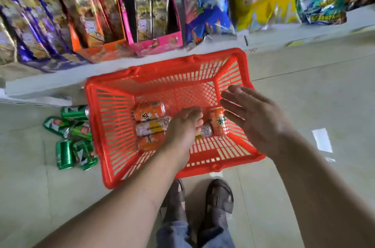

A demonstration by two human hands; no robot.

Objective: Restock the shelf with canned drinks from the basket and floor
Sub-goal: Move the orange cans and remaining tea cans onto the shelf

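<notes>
Several orange and white cans (151, 124) lie in the red basket (105, 118). Left hand (183, 126) reaches among them, fingers curled down; whether it grips one, I cannot tell. Right hand (253, 118) hovers spread at its three o'clock. Green cans (71, 134) lie at nine o'clock on the floor (304, 105).

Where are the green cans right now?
In the head view, the green cans lie in a heap on the floor, left of the red basket, just below the shelf edge.
</notes>
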